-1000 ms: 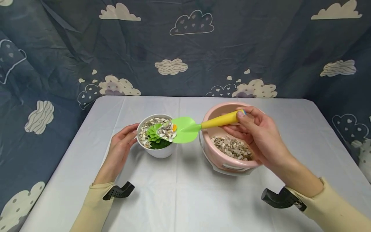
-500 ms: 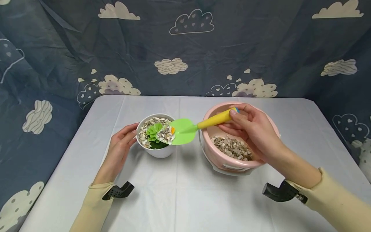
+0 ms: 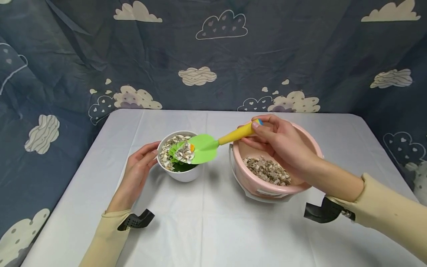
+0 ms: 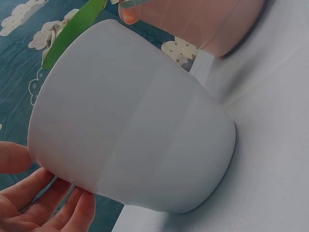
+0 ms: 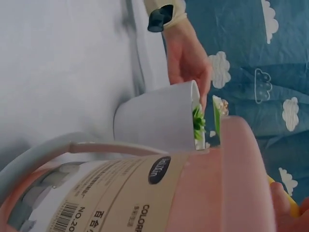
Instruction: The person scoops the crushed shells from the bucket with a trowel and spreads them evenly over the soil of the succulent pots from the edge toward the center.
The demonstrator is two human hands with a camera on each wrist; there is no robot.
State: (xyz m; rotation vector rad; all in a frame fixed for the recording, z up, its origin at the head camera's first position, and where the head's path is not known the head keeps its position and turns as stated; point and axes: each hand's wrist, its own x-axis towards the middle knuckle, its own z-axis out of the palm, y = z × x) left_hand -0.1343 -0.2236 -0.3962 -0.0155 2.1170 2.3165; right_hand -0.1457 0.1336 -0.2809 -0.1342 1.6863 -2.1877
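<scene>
My right hand [image 3: 280, 141] pinches the yellow handle of a green toy trowel [image 3: 205, 148] near its blue end. Small pebbles [image 3: 184, 152] lie on the blade, which overlaps the white pot's rim and a green succulent [image 3: 173, 148] in the head view. The white pot [image 3: 182, 175] stands on the table, filled with pale pebbles around the plant. Fingers of my left hand [image 3: 135, 172] rest against the pot's left side; in the left wrist view their fingertips [image 4: 84, 205] touch its wall. In the right wrist view the pebble-laden blade [image 5: 217, 113] shows just above the pot's mouth.
A pink bucket [image 3: 245, 178] stands right of the pot under my right forearm, with gravel [image 3: 267, 170] at its bottom. Its grey handle [image 5: 29, 159] hangs down outside. A white cloth [image 3: 173, 230] covers the table; a dark cloud-print curtain [image 3: 253, 66] hangs behind.
My right hand has moved left and slightly away from me, carrying the loaded trowel farther over the white pot. The left hand and the pot have stayed put.
</scene>
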